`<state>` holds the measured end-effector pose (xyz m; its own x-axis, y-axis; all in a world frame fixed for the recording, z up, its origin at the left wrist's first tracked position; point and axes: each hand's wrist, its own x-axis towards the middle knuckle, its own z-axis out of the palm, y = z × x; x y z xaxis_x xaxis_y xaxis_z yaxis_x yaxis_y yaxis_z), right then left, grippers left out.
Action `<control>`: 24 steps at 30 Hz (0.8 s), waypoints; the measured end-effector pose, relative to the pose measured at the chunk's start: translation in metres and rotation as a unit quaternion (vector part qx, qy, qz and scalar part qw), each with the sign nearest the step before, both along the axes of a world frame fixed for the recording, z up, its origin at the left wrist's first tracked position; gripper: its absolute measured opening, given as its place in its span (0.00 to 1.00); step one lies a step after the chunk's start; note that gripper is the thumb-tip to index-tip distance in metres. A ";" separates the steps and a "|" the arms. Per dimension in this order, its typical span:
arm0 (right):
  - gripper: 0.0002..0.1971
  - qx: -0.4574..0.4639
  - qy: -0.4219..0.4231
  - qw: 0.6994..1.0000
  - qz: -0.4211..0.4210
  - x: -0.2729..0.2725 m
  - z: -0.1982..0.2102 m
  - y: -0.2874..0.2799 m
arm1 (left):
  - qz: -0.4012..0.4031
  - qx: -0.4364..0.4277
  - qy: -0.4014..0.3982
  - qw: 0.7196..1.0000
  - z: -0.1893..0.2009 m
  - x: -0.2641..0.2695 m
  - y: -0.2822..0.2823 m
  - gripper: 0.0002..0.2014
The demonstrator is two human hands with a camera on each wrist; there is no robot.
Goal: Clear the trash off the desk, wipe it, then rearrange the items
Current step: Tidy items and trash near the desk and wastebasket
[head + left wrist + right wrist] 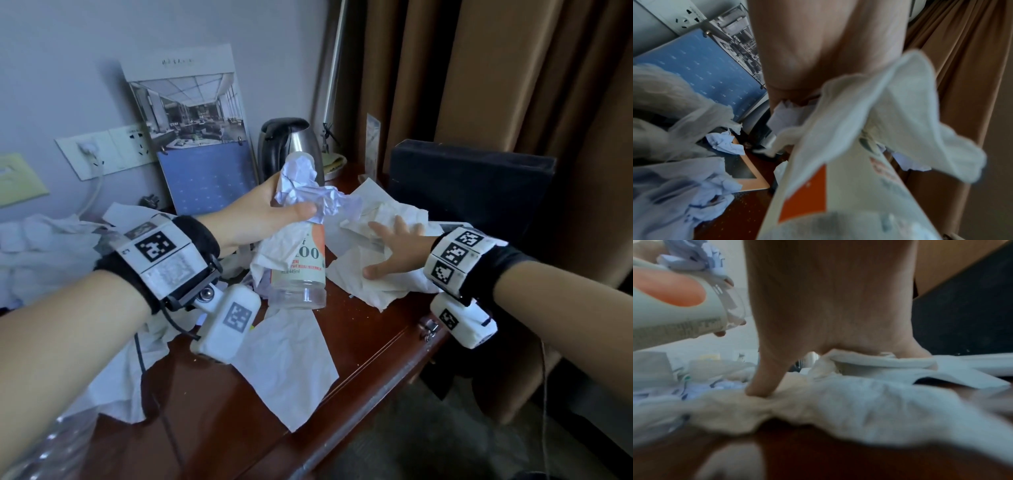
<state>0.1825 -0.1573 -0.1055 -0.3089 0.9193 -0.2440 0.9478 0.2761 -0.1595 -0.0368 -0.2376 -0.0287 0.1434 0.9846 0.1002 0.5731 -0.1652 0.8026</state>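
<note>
Your left hand is clamped round the neck of a clear plastic bottle, centre of the head view. The bottle looks empty: the base is see-through and shows no liquid. Its label is white with an orange patch and large digits. The same grip pins a wad of crumpled white paper and a limp tissue against the bottle; the wad is sharp-creased, the tissue soft and fibrous.

Your right hand, centre right, lies with its fingers spread and straight on a stained, rumpled paper towel; the thumb presses into it, gripping nothing.

The desk is dark red-brown polished wood with pale crumbs on it. More flat and crumpled tissues cover it from lower centre to the left edge.

Upper centre: a steel kettle with a black lid and handle; contents not visible. Left of it, a calendar with blue lower panel leans on the wall. Upper right: a black box, matt; closed or open, cannot tell.
</note>
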 end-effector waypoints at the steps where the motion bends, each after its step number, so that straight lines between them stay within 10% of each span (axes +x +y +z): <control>1: 0.50 0.008 -0.004 1.000 0.009 0.000 -0.003 0.002 | 0.002 -0.001 0.003 1.000 -0.001 -0.001 0.002 0.20; 10: 0.34 0.085 -0.002 0.996 0.012 0.006 -0.002 0.019 | 0.001 -0.023 0.014 1.000 -0.011 -0.007 0.009 0.41; 19: 0.16 0.115 -0.020 0.993 0.021 0.000 0.007 0.021 | 0.009 -0.028 -0.022 0.999 -0.013 -0.010 0.005 0.23; 24: 0.09 0.125 0.148 0.981 -0.031 0.006 0.006 0.024 | 0.011 -0.025 -0.022 0.999 -0.009 -0.011 -0.002 0.27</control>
<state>0.1890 -0.1338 -0.0991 -0.2747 0.9580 0.0827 0.8860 0.2856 -0.3653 -0.0476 -0.2394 -0.0376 0.1186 0.9913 0.0573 0.5400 -0.1128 0.8341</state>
